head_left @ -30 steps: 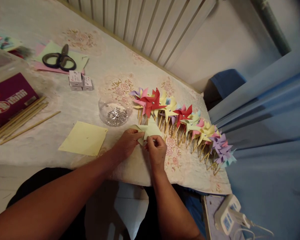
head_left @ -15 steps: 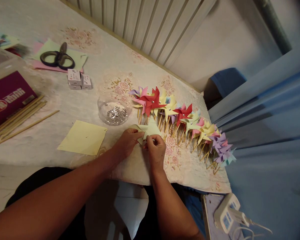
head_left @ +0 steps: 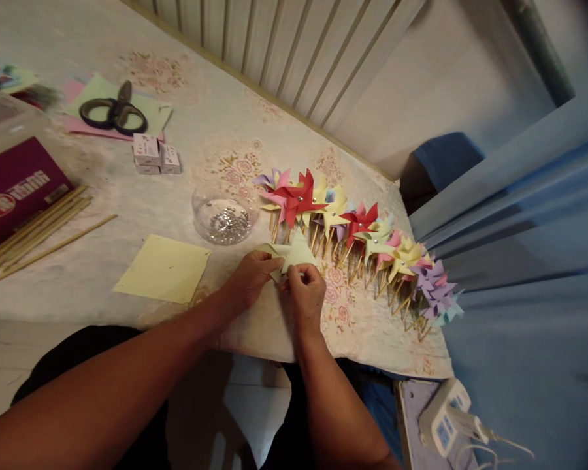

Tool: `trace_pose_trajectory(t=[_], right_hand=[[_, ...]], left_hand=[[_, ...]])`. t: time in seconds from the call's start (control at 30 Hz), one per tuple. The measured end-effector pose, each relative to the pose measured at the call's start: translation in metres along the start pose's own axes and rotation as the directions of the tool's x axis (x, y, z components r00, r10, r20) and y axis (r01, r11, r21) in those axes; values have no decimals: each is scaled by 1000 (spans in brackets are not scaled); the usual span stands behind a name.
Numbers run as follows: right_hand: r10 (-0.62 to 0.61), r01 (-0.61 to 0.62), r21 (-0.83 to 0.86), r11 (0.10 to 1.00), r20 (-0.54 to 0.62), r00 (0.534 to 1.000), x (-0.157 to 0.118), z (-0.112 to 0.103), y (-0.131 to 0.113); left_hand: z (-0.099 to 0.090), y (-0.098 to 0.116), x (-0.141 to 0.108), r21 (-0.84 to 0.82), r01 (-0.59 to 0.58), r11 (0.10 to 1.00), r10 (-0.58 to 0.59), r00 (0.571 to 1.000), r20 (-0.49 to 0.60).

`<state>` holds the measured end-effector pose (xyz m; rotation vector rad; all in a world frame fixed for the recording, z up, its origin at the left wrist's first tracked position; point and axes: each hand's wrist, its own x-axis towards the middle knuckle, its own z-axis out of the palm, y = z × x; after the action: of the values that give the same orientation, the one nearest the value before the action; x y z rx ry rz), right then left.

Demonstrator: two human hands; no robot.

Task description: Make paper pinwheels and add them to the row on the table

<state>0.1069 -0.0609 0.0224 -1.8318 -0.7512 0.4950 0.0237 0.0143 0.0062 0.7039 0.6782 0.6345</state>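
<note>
Between my hands is a pale green paper pinwheel (head_left: 300, 252), its blades partly folded. My left hand (head_left: 255, 275) pinches it from the left, thumb near the centre. My right hand (head_left: 306, 290) is closed on its lower edge, with the fingertips curled by the middle; whether they also hold a pin I cannot make out. Just beyond my left hand stands a clear round dish (head_left: 225, 219) of shiny metal pins. A flat yellow paper square (head_left: 163, 269) lies to the left. Finished pinwheels (head_left: 360, 225) on sticks lie in a row beyond and right of my hands.
Wooden sticks (head_left: 56, 249) lie at the left beside a purple-labelled package (head_left: 22, 189). Black-handled scissors (head_left: 114, 116) rest on coloured paper sheets (head_left: 98, 88), with small white boxes (head_left: 154, 156) nearby. A white power strip (head_left: 443, 418) sits at the lower right, below the table edge.
</note>
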Motion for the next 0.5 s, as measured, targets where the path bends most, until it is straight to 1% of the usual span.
trace_pose_trajectory(t=[0.2,0.43,0.5], right_hand=[[-34,34,-3,999,16,999,1,-1,2],[-26,26,-7,1000,37,999,-1,-1,1],[-21,21,-11,1000,37,999,-1,-1,1]], left_hand=[[-4,-3,2,1,-3,1000,3,1000,7],[-5,-5,3,9,-10,1000,10,1000,16],[-6,-6,4,38,-14,999,13,1000,18]])
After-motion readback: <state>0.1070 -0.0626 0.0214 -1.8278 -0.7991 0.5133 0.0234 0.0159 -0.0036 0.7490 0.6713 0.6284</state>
